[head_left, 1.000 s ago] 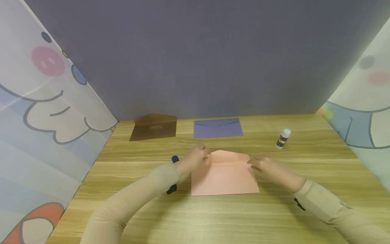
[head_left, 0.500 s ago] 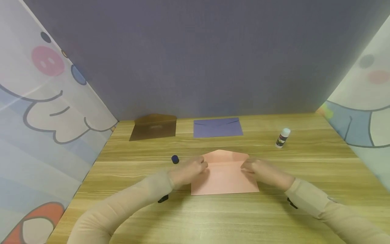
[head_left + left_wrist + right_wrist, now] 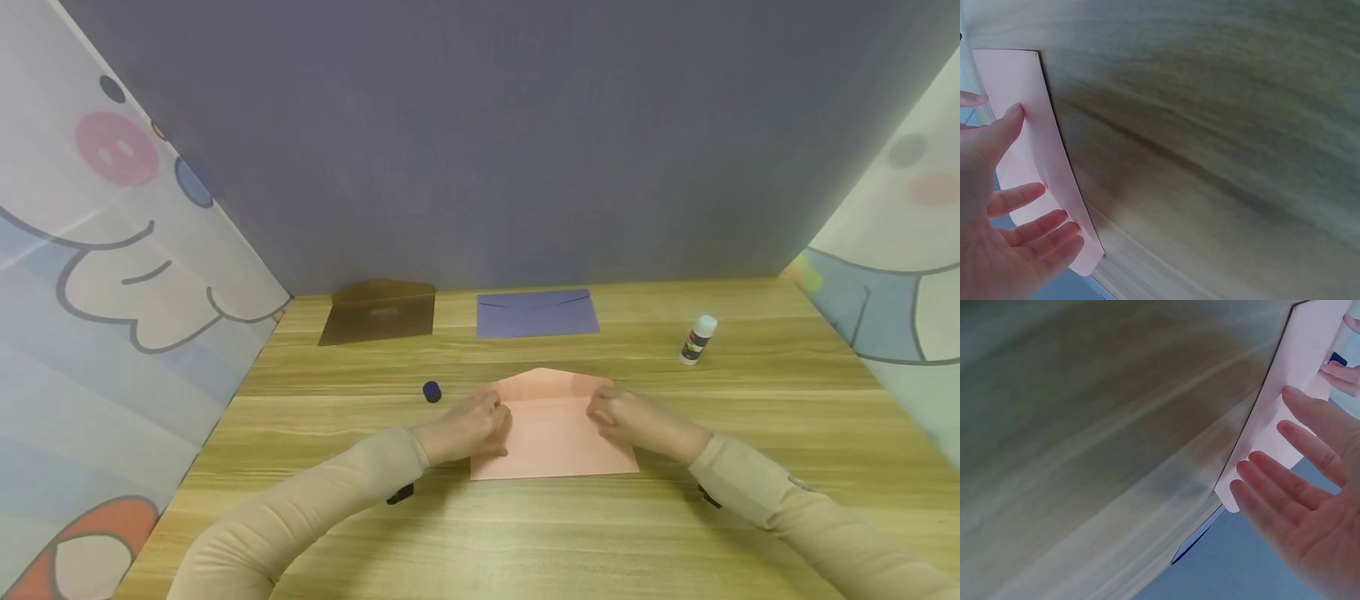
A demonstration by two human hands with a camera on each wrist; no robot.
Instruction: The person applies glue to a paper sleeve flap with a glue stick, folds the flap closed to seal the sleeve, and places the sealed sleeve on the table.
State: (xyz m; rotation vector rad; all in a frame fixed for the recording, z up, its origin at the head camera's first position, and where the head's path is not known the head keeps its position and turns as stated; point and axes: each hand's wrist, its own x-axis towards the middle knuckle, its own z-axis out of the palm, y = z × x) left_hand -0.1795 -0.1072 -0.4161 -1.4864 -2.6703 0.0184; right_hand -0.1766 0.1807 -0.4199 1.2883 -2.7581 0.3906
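Observation:
A pink envelope [image 3: 551,446] lies on the wooden table in front of the person, its pointed flap [image 3: 551,383] unfolded toward the back. My left hand [image 3: 465,425] lies over the envelope's left side, just below the flap crease. On the right side, my right hand [image 3: 641,421] mirrors it. In the left wrist view, the left fingers [image 3: 1041,231] are spread and loosely bent, with tips at the paper [image 3: 1047,150]. Fingertips of the right hand [image 3: 1316,500] likewise meet the envelope in the right wrist view, fingers apart. Neither hand pinches anything.
Along the back lie a brown envelope [image 3: 382,323] with its flap raised and a purple envelope [image 3: 537,314]. A small dark blue cap [image 3: 431,392] stands left of the pink envelope. At the back right is a white-capped glue bottle [image 3: 697,340]. A grey panel [image 3: 525,150] rises behind.
Both hands have come from the flap's outer corners down and inward onto the envelope's body. The left forearm has shifted left, uncovering the blue cap. The pink envelope has stayed in place.

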